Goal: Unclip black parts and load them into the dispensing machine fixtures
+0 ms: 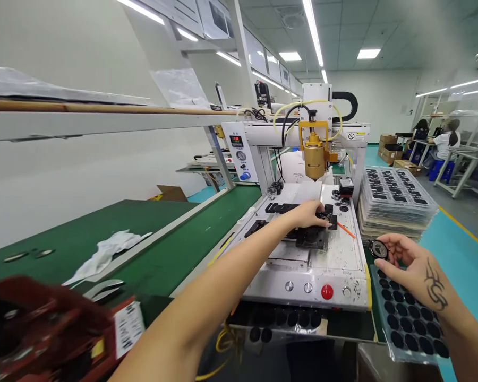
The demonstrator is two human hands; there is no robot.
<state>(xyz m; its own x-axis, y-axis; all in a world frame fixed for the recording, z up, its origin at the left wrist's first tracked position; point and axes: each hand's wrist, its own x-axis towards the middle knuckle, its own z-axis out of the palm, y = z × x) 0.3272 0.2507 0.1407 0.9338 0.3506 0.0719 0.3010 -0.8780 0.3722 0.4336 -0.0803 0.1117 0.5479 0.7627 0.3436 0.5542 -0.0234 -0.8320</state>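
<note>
My left hand (pixel 308 214) reaches across to the black fixture (pixel 313 237) on the white machine bed. Its thumb and fingers are closed around a small dark part at the fixture's right end, too hidden to name. Held between the thumb and fingers of my right hand (pixel 408 260) is a round black watch case (pixel 378 249), with its disc-shaped face turned up towards me. Below that hand lies a clear plastic tray (pixel 387 334) with rows of round black discs. Above the fixture hangs the gold-coloured head (pixel 314 162) of the benchtop machine.
A tall stack of clear trays (pixel 398 199) stands right of the machine. An orange stick (pixel 346 229) lies on its bed. At the front are a red button (pixel 327 292) and metal buttons. A dark red press (pixel 48 329) fills the lower left. Two people sit far back right.
</note>
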